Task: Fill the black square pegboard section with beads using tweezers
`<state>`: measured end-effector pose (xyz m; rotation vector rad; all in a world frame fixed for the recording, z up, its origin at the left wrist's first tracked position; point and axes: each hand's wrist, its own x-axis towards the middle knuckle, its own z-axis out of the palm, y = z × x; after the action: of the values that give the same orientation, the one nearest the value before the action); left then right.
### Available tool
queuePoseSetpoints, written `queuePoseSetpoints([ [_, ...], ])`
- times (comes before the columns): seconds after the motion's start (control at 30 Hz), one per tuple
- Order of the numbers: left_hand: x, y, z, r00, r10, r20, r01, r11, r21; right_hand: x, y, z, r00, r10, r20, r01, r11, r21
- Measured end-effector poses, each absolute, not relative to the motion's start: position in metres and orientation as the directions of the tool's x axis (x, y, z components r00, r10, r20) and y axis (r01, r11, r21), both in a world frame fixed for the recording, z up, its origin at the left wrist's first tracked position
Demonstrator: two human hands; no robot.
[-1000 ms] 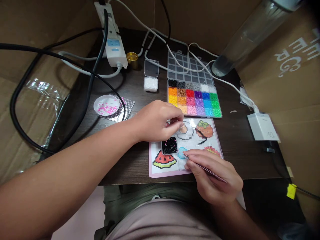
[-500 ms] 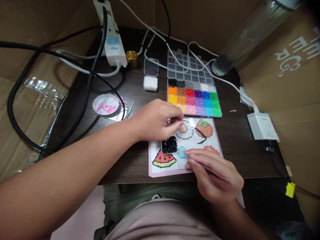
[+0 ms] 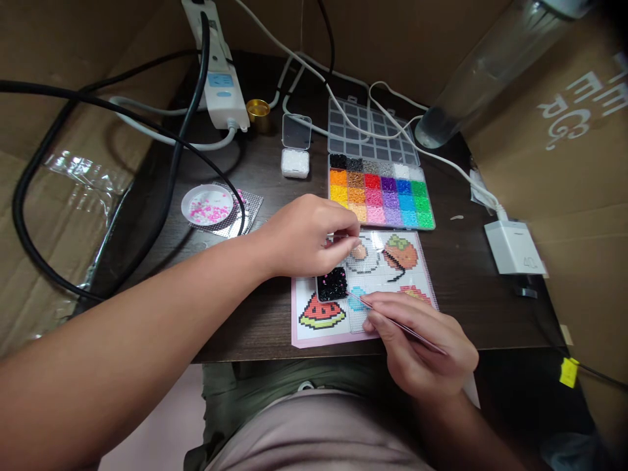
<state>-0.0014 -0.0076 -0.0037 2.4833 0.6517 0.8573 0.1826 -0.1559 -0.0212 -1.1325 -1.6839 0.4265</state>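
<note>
Tweezers, or a thin tool very similar to them, are pinched between thumb and fingers of the right hand. They are held like a pen, with the shaft sloping and the tip at or just beside the right edge of a small open box of black beads; I suppose this manner of holding gives fine control over such small pieces. A few pink beads are mixed among the black ones. The box sits on the picture sheet, just above the watermelon picture, probably so that the tip has only a short way to reach.

The left hand arches over the far side of the box, its thumb and forefinger almost meeting at a thin, pale edge. Perhaps this edge is a raised lid and the hand steadies the box, but I cannot tell whether the fingers truly grip it.

To the right of the box, a clear pegboard lies over the sheet, and the printed colours show through it. Behind the sheet, the sorted bead case stands with its lid folded back, which leaves every colour accessible. Farther left, a shallow dish with pink beads rests partly on a silvery perforated sheet, well apart from both hands.
</note>
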Motion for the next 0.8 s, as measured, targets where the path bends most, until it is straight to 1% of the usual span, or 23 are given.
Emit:
queuePoseSetpoints([
  [0.3,-0.002,-0.007,-0.003,0.697,0.540,0.472,0.285,-0.813,0.508,0.187,-0.160,-0.020,0.025,0.825,0.564,0.502,0.478,-0.721],
  [0.4,-0.002,-0.006,-0.002,0.703,0.535,0.469,0.289,-0.817,0.500,0.196,-0.160,-0.013,0.115,0.791,0.601,0.528,0.464,-0.712],
  [0.5,-0.002,-0.005,0.000,0.708,0.539,0.456,0.299,-0.814,0.498,0.208,-0.157,-0.010,0.236,0.778,0.582,0.569,0.376,-0.732],
  [0.57,-0.003,-0.005,0.000,0.710,0.546,0.445,0.307,-0.808,0.502,0.214,-0.155,-0.013,0.277,0.769,0.576,0.593,0.335,-0.732],
  [0.67,-0.003,-0.005,0.000,0.710,0.551,0.440,0.308,-0.804,0.509,0.219,-0.154,-0.022,0.271,0.794,0.544,0.597,0.305,-0.742],
  [0.8,-0.003,-0.005,0.000,0.708,0.548,0.446,0.307,-0.807,0.505,0.220,-0.155,-0.029,0.239,0.814,0.530,0.602,0.304,-0.738],
])
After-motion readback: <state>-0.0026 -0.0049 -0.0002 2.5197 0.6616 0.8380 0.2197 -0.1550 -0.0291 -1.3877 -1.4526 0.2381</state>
